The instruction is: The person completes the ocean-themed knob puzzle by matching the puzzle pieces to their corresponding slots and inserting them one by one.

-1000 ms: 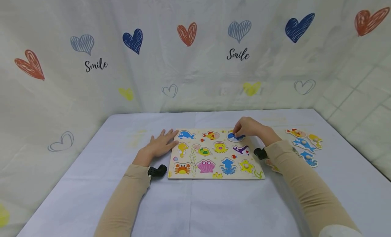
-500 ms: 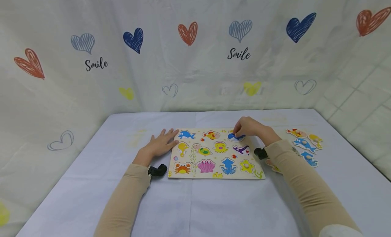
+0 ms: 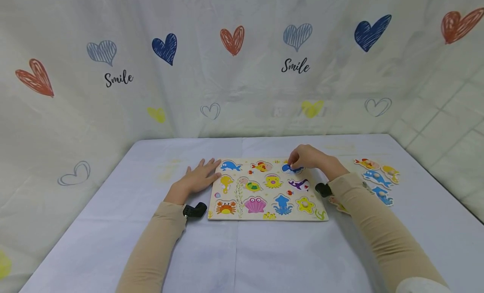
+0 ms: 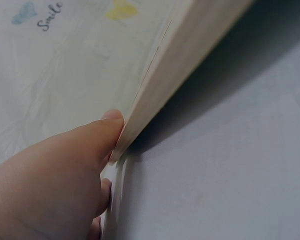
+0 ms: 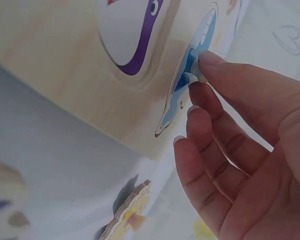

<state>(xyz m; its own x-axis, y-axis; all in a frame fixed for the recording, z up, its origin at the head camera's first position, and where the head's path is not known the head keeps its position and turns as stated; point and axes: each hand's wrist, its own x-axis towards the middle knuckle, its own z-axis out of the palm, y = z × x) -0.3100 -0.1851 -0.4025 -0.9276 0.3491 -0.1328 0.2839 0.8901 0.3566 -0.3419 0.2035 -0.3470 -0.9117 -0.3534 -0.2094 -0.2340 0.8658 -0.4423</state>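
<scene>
In the head view, a wooden knob puzzle board (image 3: 272, 193) with colourful sea animals lies flat on the table. At its far right corner my right hand (image 3: 307, 156) pinches the knob of a blue sea-animal puzzle piece (image 5: 167, 115) between thumb and index finger, its other fingers bent beneath. The piece lies at its matching recess in the right wrist view. My left hand (image 3: 199, 177) rests with spread fingers at the board's far left corner. The left wrist view shows that thumb (image 4: 107, 130) against the board's edge. A yellow star piece (image 3: 305, 205) sits in the board near its front right.
Loose puzzle pieces lie right of the board, among them a red-and-yellow fish (image 3: 366, 164), a blue dolphin-like piece (image 3: 377, 179) and a blue squid-like piece (image 3: 382, 196). My right sleeve (image 3: 372, 226) partly covers others. A white curtain (image 3: 257, 87) with printed hearts hangs behind the table.
</scene>
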